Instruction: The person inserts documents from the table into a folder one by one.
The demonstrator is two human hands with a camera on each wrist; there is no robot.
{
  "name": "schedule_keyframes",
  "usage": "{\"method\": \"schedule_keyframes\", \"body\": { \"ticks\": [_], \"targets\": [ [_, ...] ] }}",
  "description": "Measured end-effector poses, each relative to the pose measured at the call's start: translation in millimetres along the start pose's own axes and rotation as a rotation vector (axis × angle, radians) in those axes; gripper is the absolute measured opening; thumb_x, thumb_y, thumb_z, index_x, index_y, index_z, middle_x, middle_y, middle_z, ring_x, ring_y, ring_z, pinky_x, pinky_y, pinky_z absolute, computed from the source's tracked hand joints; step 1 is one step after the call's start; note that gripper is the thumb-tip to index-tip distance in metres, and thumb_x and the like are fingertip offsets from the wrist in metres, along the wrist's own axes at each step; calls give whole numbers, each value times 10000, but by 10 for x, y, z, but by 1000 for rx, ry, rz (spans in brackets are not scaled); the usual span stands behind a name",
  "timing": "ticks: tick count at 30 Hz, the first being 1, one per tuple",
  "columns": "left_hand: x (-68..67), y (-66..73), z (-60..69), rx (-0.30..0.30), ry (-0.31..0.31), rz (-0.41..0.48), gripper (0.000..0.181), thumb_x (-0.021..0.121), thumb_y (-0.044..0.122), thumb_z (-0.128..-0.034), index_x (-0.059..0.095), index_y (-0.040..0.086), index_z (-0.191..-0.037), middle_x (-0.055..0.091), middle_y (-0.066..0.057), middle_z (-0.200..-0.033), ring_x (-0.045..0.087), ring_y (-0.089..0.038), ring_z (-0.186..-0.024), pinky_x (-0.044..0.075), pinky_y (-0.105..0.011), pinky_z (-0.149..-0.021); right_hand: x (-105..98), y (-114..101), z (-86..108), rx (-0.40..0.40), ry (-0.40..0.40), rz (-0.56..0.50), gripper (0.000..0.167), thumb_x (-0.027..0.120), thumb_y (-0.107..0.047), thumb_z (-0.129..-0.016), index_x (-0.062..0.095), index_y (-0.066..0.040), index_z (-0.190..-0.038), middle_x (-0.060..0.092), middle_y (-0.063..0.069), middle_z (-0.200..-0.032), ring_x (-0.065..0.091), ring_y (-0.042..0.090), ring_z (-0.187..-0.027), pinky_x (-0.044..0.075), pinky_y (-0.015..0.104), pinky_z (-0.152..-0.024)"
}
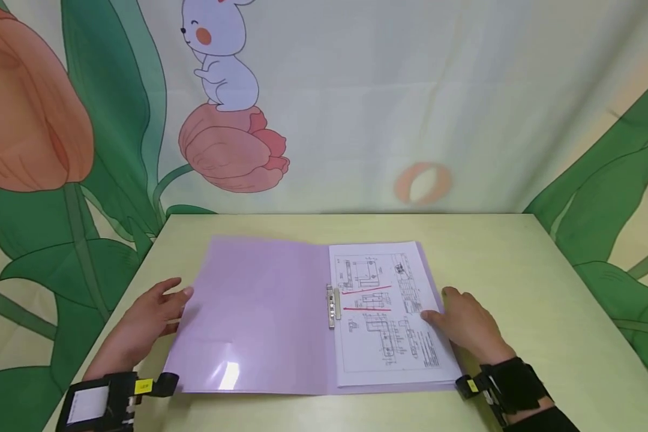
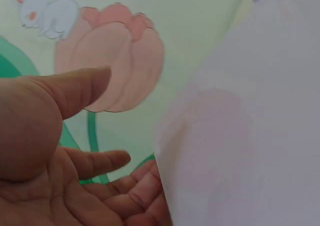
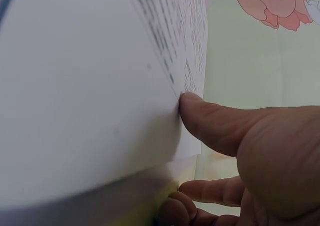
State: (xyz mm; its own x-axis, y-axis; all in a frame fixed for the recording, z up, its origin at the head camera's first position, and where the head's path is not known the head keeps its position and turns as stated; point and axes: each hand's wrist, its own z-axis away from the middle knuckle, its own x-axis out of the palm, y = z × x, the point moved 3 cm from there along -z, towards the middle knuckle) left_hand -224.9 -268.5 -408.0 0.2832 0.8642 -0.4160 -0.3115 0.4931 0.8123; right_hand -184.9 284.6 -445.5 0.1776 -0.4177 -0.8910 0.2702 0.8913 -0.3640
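A lilac folder (image 1: pixel 259 318) lies spread on the table, its cover turned to the left. White printed sheets (image 1: pixel 378 354) with line drawings and two red strokes lie on its right side, beside a metal clip (image 1: pixel 331 306) at the spine. My left hand (image 1: pixel 153 315) is at the cover's left edge; the left wrist view shows its thumb (image 2: pixel 85 88) raised apart and some fingertips partly hidden behind the edge. My right hand (image 1: pixel 472 321) holds the folder's right edge, thumb (image 3: pixel 212 121) on the sheets, other fingers low beside the edge, partly hidden.
The pale table (image 1: pixel 518 270) extends around the folder on every side. Behind it hangs a curtain (image 1: pixel 356 108) printed with tulips, leaves and a white animal. Each wrist wears a black camera strap (image 1: pixel 515 384).
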Motion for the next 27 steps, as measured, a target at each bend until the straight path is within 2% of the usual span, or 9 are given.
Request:
{"method": "schedule_keyframes", "body": {
  "ticks": [3, 5, 9, 12, 14, 19, 21, 24, 27],
  "targets": [
    [-55, 85, 88, 96, 5, 57, 841, 480, 480, -1112, 88, -2, -1679, 290, -332, -1657, 484, -480, -1388, 568, -406, -1010, 9, -14, 24, -3, 15, -11, 797, 765, -337, -960, 423, 165, -1476, 636, 283, -1077, 624, 322, -841, 494, 381, -653],
    [-80, 132, 145, 145, 1, 109, 803, 481, 448, -1119, 113, 5, -1679, 361, -278, -1622, 560, -334, -1322, 574, -306, -950, 19, -30, 39, -15, 22, -31, 769, 759, -322, -964, 435, 159, -1468, 643, 257, -1043, 629, 307, -827, 493, 374, -641],
    [-109, 209, 249, 226, 3, 246, 738, 507, 387, -1120, 167, 48, -1681, 515, -10, -1456, 597, -78, -1121, 561, -225, -876, 50, -70, 61, -44, 26, -81, 709, 752, -300, -965, 468, 141, -1441, 654, 186, -955, 637, 263, -775, 491, 356, -613],
    [-87, 272, 326, 307, -18, 346, 691, 518, 311, -1125, 185, 74, -1682, 528, 91, -1392, 615, -73, -1108, 573, -224, -881, 67, -92, 65, -57, 34, -97, 689, 756, -286, -960, 478, 138, -1427, 665, 157, -914, 640, 236, -734, 491, 348, -603],
    [-56, 320, 385, 373, -49, 389, 661, 492, 251, -1136, 170, 92, -1690, 514, 76, -1449, 621, -76, -1167, 575, -222, -906, 71, -101, 61, -64, 40, -100, 683, 758, -279, -958, 481, 140, -1420, 673, 153, -904, 643, 231, -722, 493, 349, -600],
    [74, 479, 566, 543, -152, 406, 619, 387, 145, -1156, 112, 167, -1710, 395, 42, -1648, 542, -35, -1369, 530, -203, -1010, 67, -97, 59, -68, 37, -134, 686, 757, -271, -964, 470, 143, -1429, 693, 152, -915, 650, 221, -712, 498, 344, -601],
    [160, 557, 629, 621, -199, 425, 607, 352, 123, -1156, 114, 182, -1712, 340, 30, -1702, 488, -36, -1435, 491, -196, -1064, 65, -86, 67, -66, 31, -159, 698, 750, -268, -970, 452, 141, -1451, 703, 158, -938, 656, 213, -712, 506, 342, -603],
    [326, 678, 673, 744, -280, 521, 575, 296, 133, -1159, 124, 151, -1708, 271, -7, -1744, 432, -82, -1509, 444, -213, -1137, 66, -72, 79, -61, 24, -193, 720, 737, -267, -981, 419, 135, -1486, 711, 174, -975, 667, 209, -720, 523, 350, -610],
    [516, 781, 667, 809, -346, 607, 555, 227, 202, -1168, 120, 90, -1701, 255, -19, -1752, 382, -101, -1550, 413, -241, -1181, 80, -66, 86, -44, 7, -215, 753, 724, -274, -991, 370, 130, -1517, 707, 180, -979, 672, 214, -727, 534, 354, -622]
  ]
}}
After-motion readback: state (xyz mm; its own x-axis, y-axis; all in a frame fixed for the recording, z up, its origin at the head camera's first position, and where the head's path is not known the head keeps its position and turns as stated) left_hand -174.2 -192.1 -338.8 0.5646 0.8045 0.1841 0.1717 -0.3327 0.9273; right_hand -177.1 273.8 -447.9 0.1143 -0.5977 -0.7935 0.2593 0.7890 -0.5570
